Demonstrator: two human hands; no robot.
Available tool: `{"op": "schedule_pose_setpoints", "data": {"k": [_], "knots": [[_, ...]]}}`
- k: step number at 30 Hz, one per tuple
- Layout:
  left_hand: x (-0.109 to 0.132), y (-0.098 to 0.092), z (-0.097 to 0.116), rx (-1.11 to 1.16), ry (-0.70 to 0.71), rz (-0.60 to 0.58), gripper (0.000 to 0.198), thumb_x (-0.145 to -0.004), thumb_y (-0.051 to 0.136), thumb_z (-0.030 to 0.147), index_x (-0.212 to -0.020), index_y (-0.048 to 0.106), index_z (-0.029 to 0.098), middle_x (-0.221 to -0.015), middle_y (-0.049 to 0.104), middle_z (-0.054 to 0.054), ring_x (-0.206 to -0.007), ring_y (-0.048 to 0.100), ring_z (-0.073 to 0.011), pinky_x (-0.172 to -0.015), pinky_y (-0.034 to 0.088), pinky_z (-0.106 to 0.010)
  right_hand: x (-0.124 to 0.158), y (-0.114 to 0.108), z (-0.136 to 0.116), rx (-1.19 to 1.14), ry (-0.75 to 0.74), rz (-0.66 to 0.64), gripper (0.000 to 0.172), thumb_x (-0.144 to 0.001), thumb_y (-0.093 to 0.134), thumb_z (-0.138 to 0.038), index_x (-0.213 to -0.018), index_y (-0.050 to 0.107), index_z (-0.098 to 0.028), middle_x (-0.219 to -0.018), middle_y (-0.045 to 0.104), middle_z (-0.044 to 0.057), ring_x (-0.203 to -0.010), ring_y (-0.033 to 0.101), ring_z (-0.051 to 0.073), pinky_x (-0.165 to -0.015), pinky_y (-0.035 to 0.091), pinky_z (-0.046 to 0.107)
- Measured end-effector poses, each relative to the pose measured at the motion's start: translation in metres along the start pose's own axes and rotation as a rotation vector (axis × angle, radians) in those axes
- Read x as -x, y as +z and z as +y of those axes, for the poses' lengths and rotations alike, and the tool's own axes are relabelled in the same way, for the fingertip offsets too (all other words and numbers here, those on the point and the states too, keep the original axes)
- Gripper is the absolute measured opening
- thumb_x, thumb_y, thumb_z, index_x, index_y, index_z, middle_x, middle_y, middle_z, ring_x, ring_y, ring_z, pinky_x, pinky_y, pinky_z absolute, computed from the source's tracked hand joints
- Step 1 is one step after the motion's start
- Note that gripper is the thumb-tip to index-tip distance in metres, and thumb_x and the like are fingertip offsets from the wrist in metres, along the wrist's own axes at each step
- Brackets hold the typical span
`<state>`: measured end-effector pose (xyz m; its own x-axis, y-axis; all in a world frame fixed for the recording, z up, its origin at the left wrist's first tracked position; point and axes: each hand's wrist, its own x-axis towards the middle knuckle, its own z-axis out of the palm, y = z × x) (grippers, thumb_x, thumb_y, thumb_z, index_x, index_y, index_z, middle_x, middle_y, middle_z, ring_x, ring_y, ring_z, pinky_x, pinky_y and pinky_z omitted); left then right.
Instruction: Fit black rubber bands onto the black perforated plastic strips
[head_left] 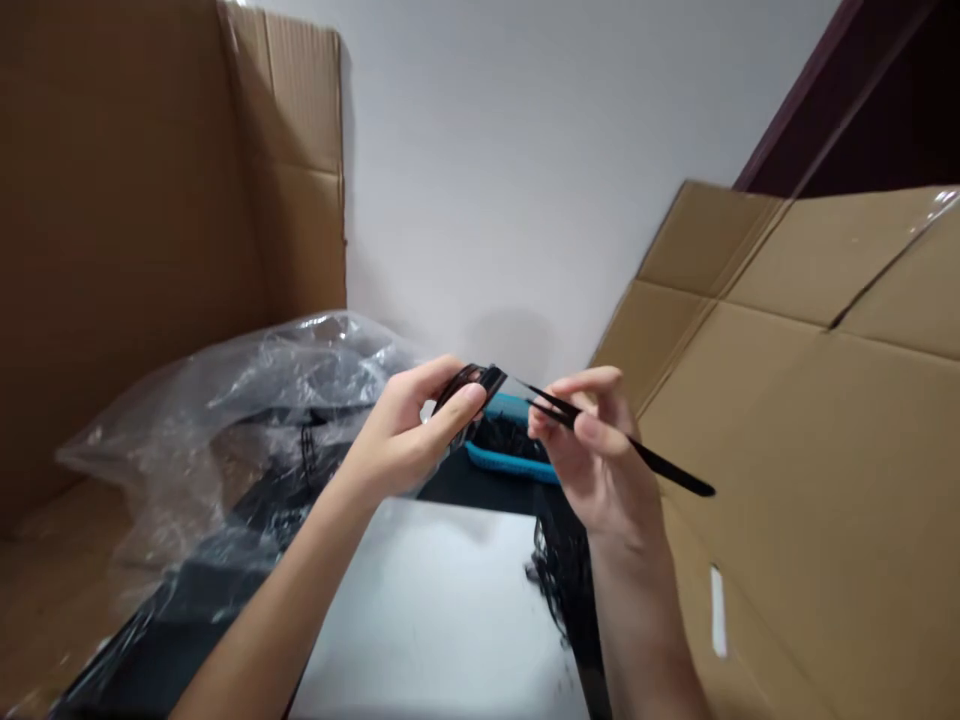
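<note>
Between the thumb and fingers of my left hand (pixel 420 425) is a small glossy black part (pixel 489 382) with a curved edge; its exact kind is hard to make out. My right hand (pixel 600 450) grips a pair of black tweezers (pixel 664 468) between thumb and fingers. The tweezers' tips point left toward the black part, with a small gap between them. Something thin and clear may be at the tips, but it is too faint to tell. Behind and below the hands sits a blue basket (pixel 514 465) with black pieces in it.
A white board (pixel 442 610) lies below the hands, with a heap of thin black pieces (pixel 559 575) along its right edge. Clear plastic bags (pixel 247 390) with black items are at left. Cardboard (pixel 817 420) stands on the right, more cardboard (pixel 292 150) on the left.
</note>
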<state>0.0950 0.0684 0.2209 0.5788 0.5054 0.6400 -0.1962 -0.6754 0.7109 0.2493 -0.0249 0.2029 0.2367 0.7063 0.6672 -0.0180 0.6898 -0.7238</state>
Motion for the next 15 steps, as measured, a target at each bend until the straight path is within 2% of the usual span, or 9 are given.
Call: {"op": "schedule_pose_setpoints", "data": {"k": [2, 4, 7, 11, 13, 15], "knots": [[-0.012, -0.001, -0.003, -0.02, 0.031, -0.008, 0.028, -0.091, 0.051, 0.034, -0.071, 0.051, 0.015, -0.063, 0.037, 0.004, -0.059, 0.034, -0.0083, -0.054, 0.028, -0.023, -0.009, -0.005, 0.004, -0.096, 0.003, -0.027, 0.02, -0.071, 0.064, -0.021, -0.09, 0.061, -0.028, -0.087, 0.059, -0.002, -0.081, 0.059, 0.011, -0.068, 0.052, 0.024], [-0.015, 0.001, -0.009, -0.019, 0.04, -0.035, 0.026, -0.092, 0.05, 0.032, -0.072, 0.051, 0.015, -0.065, 0.039, 0.004, -0.061, 0.036, -0.0085, -0.055, 0.03, -0.022, -0.01, -0.008, 0.009, -0.11, -0.045, 0.019, 0.024, -0.068, 0.065, -0.017, -0.089, 0.06, -0.026, -0.089, 0.058, -0.002, -0.083, 0.058, 0.011, -0.07, 0.051, 0.024], [-0.011, 0.007, -0.015, 0.015, 0.067, -0.074, 0.019, -0.092, 0.049, 0.026, -0.074, 0.051, 0.017, -0.065, 0.042, 0.004, -0.06, 0.038, -0.0079, -0.056, 0.033, -0.021, -0.006, -0.009, 0.012, 0.028, -0.198, 0.075, 0.018, -0.073, 0.063, -0.018, -0.089, 0.059, -0.023, -0.079, 0.058, -0.002, -0.074, 0.055, 0.011, -0.064, 0.047, 0.025], [-0.006, 0.012, -0.016, -0.064, 0.151, -0.025, 0.015, -0.087, 0.051, 0.017, -0.073, 0.048, 0.018, -0.063, 0.039, 0.005, -0.056, 0.035, -0.007, -0.054, 0.032, -0.02, -0.002, -0.007, 0.01, 0.233, -0.412, 0.172, 0.005, -0.083, 0.059, -0.017, -0.087, 0.061, -0.019, -0.068, 0.058, -0.001, -0.065, 0.053, 0.012, -0.057, 0.042, 0.028], [-0.005, 0.012, -0.015, -0.116, 0.164, -0.013, 0.017, -0.086, 0.052, 0.015, -0.07, 0.047, 0.018, -0.061, 0.038, 0.005, -0.055, 0.035, -0.0071, -0.053, 0.031, -0.021, -0.001, -0.006, 0.008, 0.268, -0.488, 0.238, 0.006, -0.084, 0.06, -0.022, -0.088, 0.062, -0.017, -0.069, 0.06, 0.001, -0.061, 0.053, 0.012, -0.05, 0.041, 0.028], [-0.006, 0.012, -0.016, -0.128, 0.15, -0.015, 0.019, -0.086, 0.051, 0.015, -0.067, 0.047, 0.017, -0.059, 0.037, 0.005, -0.053, 0.034, -0.007, -0.052, 0.031, -0.022, 0.0, -0.007, 0.005, 0.259, -0.491, 0.266, 0.011, -0.085, 0.061, -0.027, -0.089, 0.063, -0.018, -0.072, 0.06, 0.001, -0.056, 0.053, 0.011, -0.044, 0.039, 0.027]]}}
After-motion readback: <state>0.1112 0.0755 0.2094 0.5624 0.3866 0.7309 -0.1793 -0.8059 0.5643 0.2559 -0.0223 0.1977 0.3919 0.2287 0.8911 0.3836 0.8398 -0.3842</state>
